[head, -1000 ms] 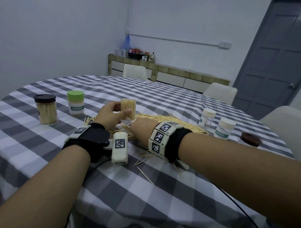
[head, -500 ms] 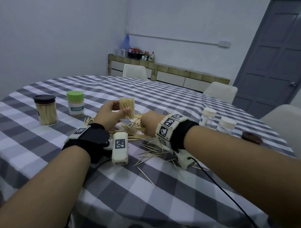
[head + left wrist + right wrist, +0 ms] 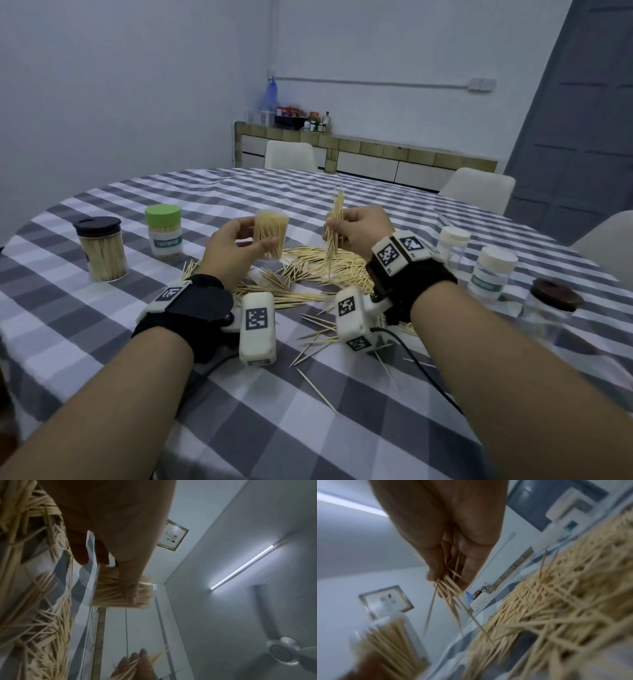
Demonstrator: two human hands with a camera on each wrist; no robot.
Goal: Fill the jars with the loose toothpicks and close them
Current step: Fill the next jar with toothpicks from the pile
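- Left hand (image 3: 236,246): fingers and thumb are curled round an open clear jar (image 3: 270,236), holding it upright above the table (image 3: 102,342). The jar is packed with toothpicks standing on end and has no lid on it.
- Left wrist view: the thumb lies across the wall of the open clear jar (image 3: 111,595); the other fingers are behind it.
- Right hand (image 3: 359,233): fingertips pinch a small bundle of toothpicks (image 3: 335,226), held roughly upright. The bundle stands just beside the held jar and apart from it.
- Right wrist view: the picture is blurred; the bundle of toothpicks (image 3: 448,588) fans out past the fingertips.
- Loose toothpicks (image 3: 325,270): a heap lies on the checked cloth directly below both hands, with strays scattered toward the near edge of the table.
- Toward the left edge: a black-lidded jar (image 3: 101,248) full of toothpicks stands closed, and a green-lidded jar (image 3: 164,231) stands closed just beside it, farther in.
- Toward the right edge: two white-lidded jars (image 3: 493,274) stand closed; their contents cannot be told. A brown-lidded jar (image 3: 553,301) stands nearest the right edge, clear below the lid.
- White chairs (image 3: 289,156) stand at the far edge of the table.
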